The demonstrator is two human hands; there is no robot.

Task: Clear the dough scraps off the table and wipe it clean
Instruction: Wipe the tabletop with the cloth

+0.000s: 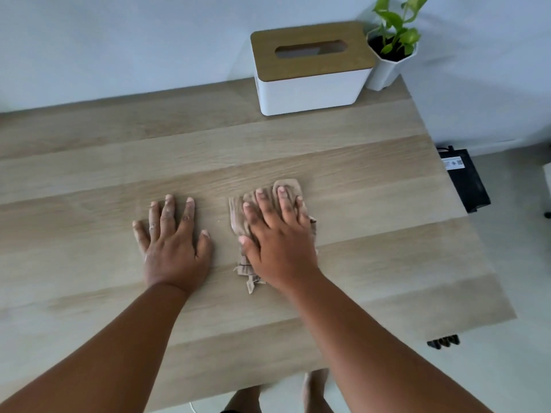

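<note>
A crumpled beige cloth [238, 214] lies on the light wooden table [372, 186], near its middle. My right hand [277, 236] presses flat on top of the cloth, fingers spread, covering most of it. A frayed end of the cloth sticks out below the palm. My left hand [173, 236] rests flat on the bare table just left of the cloth, fingers apart, with pale dough residue on the fingers. No dough scraps show on the table surface.
A white tissue box with a wooden lid [310, 67] stands at the back right of the table. Beside it at the corner is a potted green plant [390, 46]. A black device [465, 180] lies on the floor past the right edge.
</note>
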